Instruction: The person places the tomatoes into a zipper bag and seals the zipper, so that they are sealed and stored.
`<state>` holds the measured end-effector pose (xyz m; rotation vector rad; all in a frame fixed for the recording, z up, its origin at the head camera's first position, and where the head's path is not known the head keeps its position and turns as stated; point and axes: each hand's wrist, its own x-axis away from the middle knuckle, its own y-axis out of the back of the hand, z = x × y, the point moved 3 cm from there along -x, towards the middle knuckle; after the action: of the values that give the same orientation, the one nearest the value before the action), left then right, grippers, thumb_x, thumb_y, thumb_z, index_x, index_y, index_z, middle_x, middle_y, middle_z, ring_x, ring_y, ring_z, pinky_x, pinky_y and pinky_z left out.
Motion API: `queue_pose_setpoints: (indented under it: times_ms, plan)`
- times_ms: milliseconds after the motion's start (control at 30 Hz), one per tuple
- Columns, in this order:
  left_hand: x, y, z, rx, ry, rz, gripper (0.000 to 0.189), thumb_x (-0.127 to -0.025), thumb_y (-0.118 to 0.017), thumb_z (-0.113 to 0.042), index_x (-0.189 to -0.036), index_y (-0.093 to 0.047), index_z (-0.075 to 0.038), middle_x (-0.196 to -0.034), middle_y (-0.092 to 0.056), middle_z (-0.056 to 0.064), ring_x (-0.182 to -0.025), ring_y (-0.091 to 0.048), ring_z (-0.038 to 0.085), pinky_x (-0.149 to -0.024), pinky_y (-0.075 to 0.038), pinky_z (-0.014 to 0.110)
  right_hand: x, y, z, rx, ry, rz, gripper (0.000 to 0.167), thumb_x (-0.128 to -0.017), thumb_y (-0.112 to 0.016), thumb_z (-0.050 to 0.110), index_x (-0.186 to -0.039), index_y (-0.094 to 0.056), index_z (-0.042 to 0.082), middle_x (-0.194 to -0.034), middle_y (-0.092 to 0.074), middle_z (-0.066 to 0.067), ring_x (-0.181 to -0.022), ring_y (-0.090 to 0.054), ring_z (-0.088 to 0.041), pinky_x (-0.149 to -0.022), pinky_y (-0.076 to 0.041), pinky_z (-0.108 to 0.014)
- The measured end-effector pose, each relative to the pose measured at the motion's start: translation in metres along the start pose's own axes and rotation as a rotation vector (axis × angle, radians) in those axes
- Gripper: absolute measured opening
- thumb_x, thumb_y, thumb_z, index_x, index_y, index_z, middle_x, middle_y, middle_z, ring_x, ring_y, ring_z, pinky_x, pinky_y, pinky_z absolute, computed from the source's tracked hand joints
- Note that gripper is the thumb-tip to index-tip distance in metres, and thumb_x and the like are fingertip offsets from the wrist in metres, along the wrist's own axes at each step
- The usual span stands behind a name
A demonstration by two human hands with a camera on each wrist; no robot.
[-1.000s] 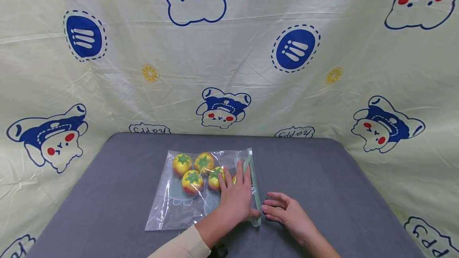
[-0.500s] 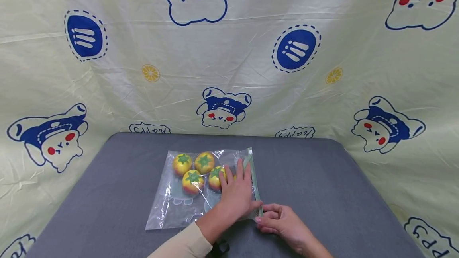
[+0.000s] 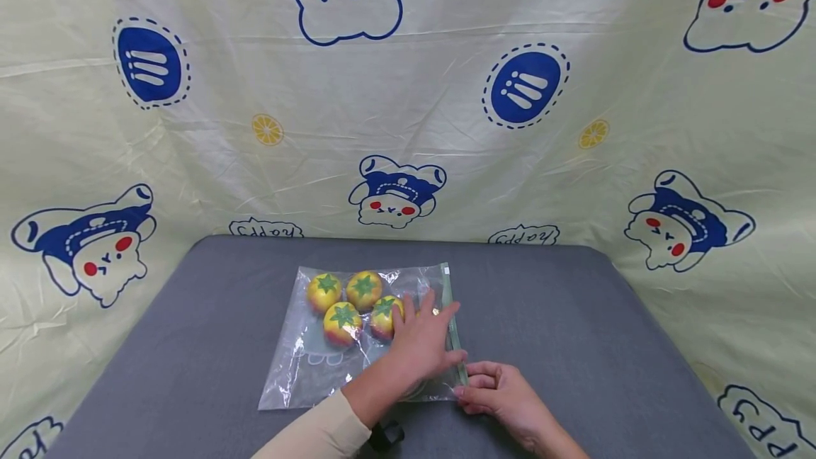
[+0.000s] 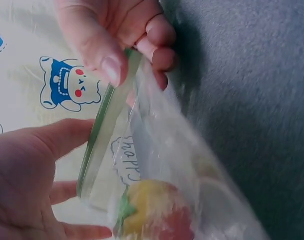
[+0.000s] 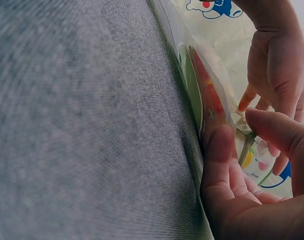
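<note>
A clear zip bag (image 3: pixel 315 381) lies on the table, its green-edged zip strip (image 4: pixel 94 137) along the right side. Inside are several yellow-and-red round fruits (image 3: pixel 343 324) with green star-shaped leaf tops; one is partly covered by my left hand (image 3: pixel 416 346). That hand spreads over the bag's right part, fingers extended and thumb at the zip strip. At the near right corner, my right hand (image 3: pixel 500 399) pinches the end of the strip between thumb and fingers. The left wrist view shows this pinch closely, with the bag's edge raised there.
A grey cloth-covered table (image 3: pixel 574 317) extends around the bag. Behind it hangs a pale curtain (image 3: pixel 446 112) printed with cartoon figures. A dark strap (image 3: pixel 387 436) is at my left wrist, by the beige sleeve (image 3: pixel 325 431).
My right hand has come left to the bag's near corner and taken hold of the strip. My left hand's fingers have shifted rightward, one now crossing the strip. The fruits look unmoved.
</note>
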<state>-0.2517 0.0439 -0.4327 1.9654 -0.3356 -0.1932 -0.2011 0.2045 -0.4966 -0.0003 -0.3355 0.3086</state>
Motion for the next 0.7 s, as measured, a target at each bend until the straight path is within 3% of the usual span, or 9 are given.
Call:
queue_pose_setpoints:
  times_ms: [233,467,700]
  plan:
    - [-0.005,0.013,0.005,0.052,-0.047,0.046,0.074,-0.089,-0.076,-0.050,-0.153,-0.047,-0.030,-0.163,-0.040,0.012,-0.150,-0.031,0.049,-0.120,-0.025,0.067,0.000,0.001,0.000,0.023,0.003,-0.039,0.047,-0.092,-0.076,0.009,-0.125,-0.054,-0.015,-0.088,-0.076,-0.003,-0.077,-0.072,-0.011,-0.067,-0.061,-0.028]
    - [-0.018,0.026,0.016,0.062,-0.132,0.070,0.069,-0.093,-0.072,-0.048,-0.151,-0.051,-0.020,-0.152,-0.053,0.013,-0.139,-0.051,0.036,-0.114,-0.042,0.052,0.000,0.001,0.000,0.035,0.025,-0.049,0.031,-0.093,-0.074,0.008,-0.113,-0.061,-0.012,-0.082,-0.075,-0.003,-0.072,-0.070,-0.011,-0.064,-0.060,-0.026]
    - [-0.031,0.039,0.023,0.148,-0.130,0.123,0.068,-0.095,-0.072,-0.042,-0.151,-0.049,-0.013,-0.153,-0.053,0.014,-0.146,-0.045,0.035,-0.117,-0.040,0.050,0.000,0.003,-0.003,0.056,0.017,-0.053,0.023,-0.092,-0.075,0.008,-0.106,-0.067,-0.009,-0.079,-0.074,-0.002,-0.069,-0.068,-0.010,-0.062,-0.059,-0.025]
